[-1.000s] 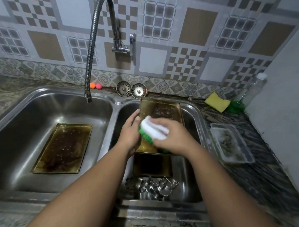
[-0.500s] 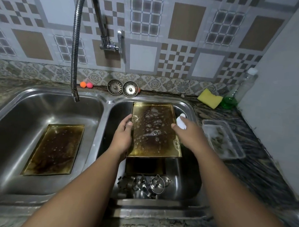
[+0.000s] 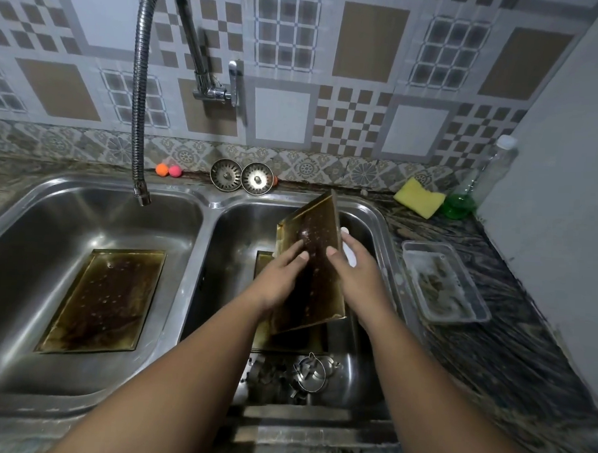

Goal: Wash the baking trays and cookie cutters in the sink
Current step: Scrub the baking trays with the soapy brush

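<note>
Between my left hand and right hand, both gripping it, a greasy brown baking tray stands tilted on edge over the right basin, one of three such trays, with cookie cutters heaped just below my wrists.

A wall of grey, white and brown geometric patterned tiles is seen behind a dark, streaked stone countertop. A band of ornate floral border tiles is set along the wall's base. A plain grey side wall is seen at the right. Soft, dim light is reflected.
</note>
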